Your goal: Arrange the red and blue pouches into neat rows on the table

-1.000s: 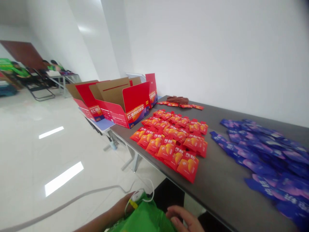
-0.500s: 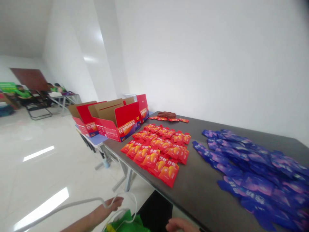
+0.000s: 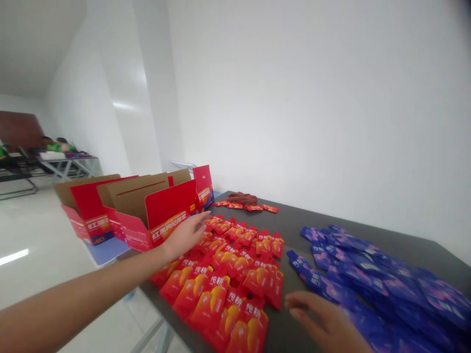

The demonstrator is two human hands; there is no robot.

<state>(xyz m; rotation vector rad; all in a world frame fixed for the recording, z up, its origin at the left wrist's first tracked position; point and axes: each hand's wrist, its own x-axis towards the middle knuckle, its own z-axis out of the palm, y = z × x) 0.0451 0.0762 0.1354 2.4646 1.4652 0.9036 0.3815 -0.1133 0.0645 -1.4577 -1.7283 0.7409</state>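
My left hand [image 3: 187, 232] reaches over the far left of the red pouches [image 3: 211, 299], near the open red carton [image 3: 171, 206]. Its fingers are stretched out and nothing shows in them; I cannot tell whether it touches a pouch. My right hand [image 3: 324, 316] hovers by the near right side of the red pouches, partly in front of the blue-purple pouches [image 3: 371, 269]. Thumb and fingers are apart there, and the hand is empty. The red pouches lie in overlapping rows with orange fruit printed on them.
Another open carton [image 3: 86, 211] stands further left on a blue-topped table [image 3: 105, 251]. A brown bundle [image 3: 243, 198] rests on small red packets [image 3: 253, 208] at the back of the dark table [image 3: 290, 215]. Seated people [image 3: 61, 145] are far off at the left.
Both hands have risen from below the table edge to above it, the left one forward to the red pouches. The view has moved closer to the table and the cartons.
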